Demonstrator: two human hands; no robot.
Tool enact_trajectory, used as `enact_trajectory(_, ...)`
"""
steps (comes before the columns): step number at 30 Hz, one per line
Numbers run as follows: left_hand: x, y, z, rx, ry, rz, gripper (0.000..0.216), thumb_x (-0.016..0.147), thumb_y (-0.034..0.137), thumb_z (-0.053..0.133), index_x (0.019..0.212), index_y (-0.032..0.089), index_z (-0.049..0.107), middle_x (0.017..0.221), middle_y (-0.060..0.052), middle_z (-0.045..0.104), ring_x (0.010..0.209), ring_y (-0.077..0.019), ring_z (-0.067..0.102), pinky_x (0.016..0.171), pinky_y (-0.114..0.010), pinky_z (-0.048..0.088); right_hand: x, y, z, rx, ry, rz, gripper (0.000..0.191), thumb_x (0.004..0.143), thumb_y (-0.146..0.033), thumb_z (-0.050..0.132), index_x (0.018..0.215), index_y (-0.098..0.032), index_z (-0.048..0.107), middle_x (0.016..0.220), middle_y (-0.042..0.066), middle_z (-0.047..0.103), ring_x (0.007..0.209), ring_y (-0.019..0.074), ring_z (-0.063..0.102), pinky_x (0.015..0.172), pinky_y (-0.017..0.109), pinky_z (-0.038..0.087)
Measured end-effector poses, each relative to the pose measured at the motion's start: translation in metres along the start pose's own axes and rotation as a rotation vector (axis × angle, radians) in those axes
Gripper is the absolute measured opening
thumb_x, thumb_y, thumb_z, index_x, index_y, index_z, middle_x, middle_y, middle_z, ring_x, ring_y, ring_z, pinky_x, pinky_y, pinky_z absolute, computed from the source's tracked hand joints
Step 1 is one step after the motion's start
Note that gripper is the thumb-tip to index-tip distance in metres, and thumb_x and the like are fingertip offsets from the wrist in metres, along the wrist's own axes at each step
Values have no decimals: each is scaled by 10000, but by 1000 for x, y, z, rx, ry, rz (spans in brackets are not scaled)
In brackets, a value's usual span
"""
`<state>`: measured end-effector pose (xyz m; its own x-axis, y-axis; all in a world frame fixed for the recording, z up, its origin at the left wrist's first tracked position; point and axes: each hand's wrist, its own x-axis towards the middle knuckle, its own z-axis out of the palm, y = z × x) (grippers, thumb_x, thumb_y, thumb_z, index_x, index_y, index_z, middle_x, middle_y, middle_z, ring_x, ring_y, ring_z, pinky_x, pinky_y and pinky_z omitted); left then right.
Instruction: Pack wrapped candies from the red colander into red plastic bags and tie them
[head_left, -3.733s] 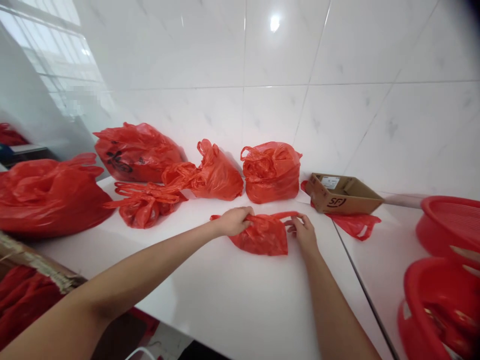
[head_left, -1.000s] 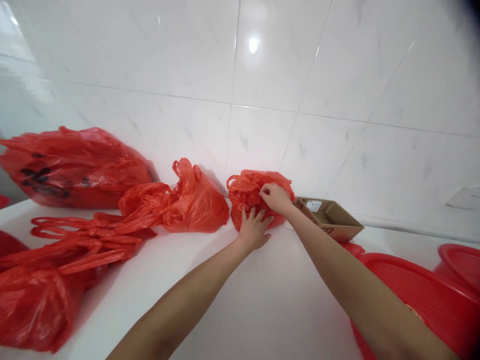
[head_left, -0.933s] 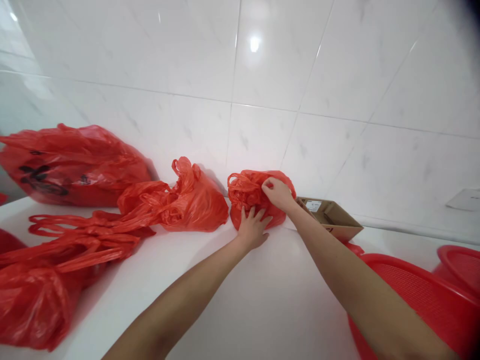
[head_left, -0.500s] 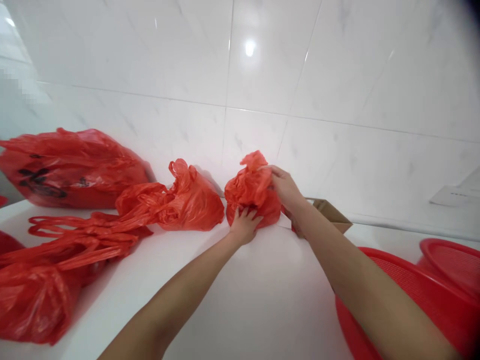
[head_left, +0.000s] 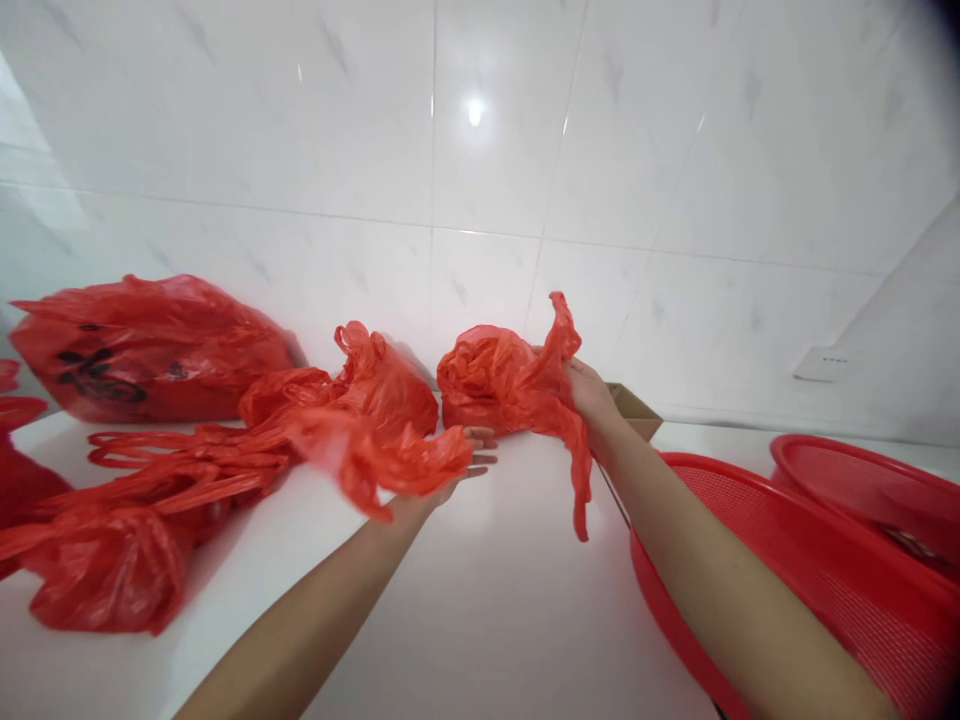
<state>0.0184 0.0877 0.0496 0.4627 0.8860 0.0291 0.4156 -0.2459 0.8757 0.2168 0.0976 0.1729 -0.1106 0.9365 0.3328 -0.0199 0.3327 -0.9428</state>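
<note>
With right hand [head_left: 594, 395] right of centre, holds a thin, crumpled red plastic bag [head_left: 551, 385] just to its left, dangling lengthwise downward.

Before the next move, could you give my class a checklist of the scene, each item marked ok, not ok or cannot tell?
1. Right hand's grip: cannot tell. Red plastic lies at the right hand, hiding most of its fingers.
2. Left hand uncovered: not ok. A blurred red sheet partly covers the left hand; some extended fingers show.
3. Rounded red bag resting on the white table: ok.
4. Cardboard box fully visible: not ok. The right hand and arm hide part.
5. Right forearm clear of the nearer red basket: cannot tell. They overlap in this single view.
</note>
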Motion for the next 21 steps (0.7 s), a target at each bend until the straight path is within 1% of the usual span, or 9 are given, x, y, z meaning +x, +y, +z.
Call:
enact_trajectory(2, -16, 0, 7, -60, -134, -81, 430, 931, 408, 415, 1330, 267, 496, 1302, -128, 581, 1133, -253, 608, 924, -427, 497, -10, 11, 0, -22, 36, 13, 367, 832, -498, 521, 1050, -231, 647, 878, 28, 703, 799, 202, 647, 694, 309, 510)
enact_trajectory(5, -39, 3, 14, -118, -385, -165, 377, 774, 405, 660, 1133, 291, 656, 1193, -77, 660, 1051, -250, 649, 893, -376, 510, -25, 31, 0, -38, 61, 37, 333, 797, -486, 564, 963, -217, 669, 833, 25, 693, 771, 196, 628, 643, 286, 490)
enact_trajectory(7, -50, 4, 17, -177, -571, -217, 372, 707, 405, 739, 1066, 323, 689, 1185, -38, 663, 1040, -231, 654, 904, -342, 498, -39, 42, 1, -27, 78, 60, 321, 774, -479, 595, 927, -207, 675, 802, 25, 680, 730, 183, 609, 611, 272, 478)
enact_trajectory(9, -55, 1, 19, -220, -697, -278, 394, 689, 434, 757, 1055, 306, 693, 1186, -42, 654, 990, -225, 672, 905, -362, 498, -57, 47, 4, 5, 95, 84, 319, 765, -480, 608, 910, -203, 671, 760, 25, 663, 672, 168, 587, 581, 265, 468)
enact_trajectory(12, -48, -4, 14, -219, -697, -327, 482, 656, 470, 772, 1067, 236, 679, 1165, -88, 650, 919, -231, 686, 872, -405, 516, -90, 46, 12, 83, 86, 125, 318, 745, -484, 644, 896, -204, 657, 695, 9, 630, 581, 141, 540, 529, 255, 442)
enact_trajectory(14, -43, -3, 0, -209, -622, -328, 525, 671, 504, 748, 1106, 226, 652, 1184, -99, 633, 935, -222, 672, 873, -393, 510, -112, 44, 16, 156, 82, 162, 324, 717, -476, 686, 880, -199, 646, 643, -12, 594, 525, 118, 495, 494, 241, 416)
enact_trajectory(16, -49, 4, -21, -189, -527, -327, 535, 700, 527, 718, 1141, 237, 631, 1208, -100, 611, 979, -221, 645, 877, -372, 496, -130, 46, 16, 208, 103, 205, 343, 707, -479, 708, 878, -190, 640, 614, -24, 563, 504, 106, 470, 478, 232, 404)
enact_trajectory(19, -97, 22, -47, -59, -482, -372, 653, 614, 510, 794, 1191, 249, 634, 1234, -131, 591, 1035, -296, 604, 836, -394, 494, -148, 57, 9, 163, 162, 246, 367, 739, -503, 689, 912, -183, 643, 626, -19, 563, 526, 114, 481, 481, 230, 403)
enact_trajectory(21, -149, 33, -40, 247, -483, -323, 976, 509, 488, 856, 1392, 371, 456, 1394, -108, 489, 1132, -341, 560, 883, -415, 476, -153, 69, 3, 94, 201, 258, 380, 758, -514, 671, 948, -186, 649, 650, -12, 580, 544, 120, 490, 493, 233, 405)
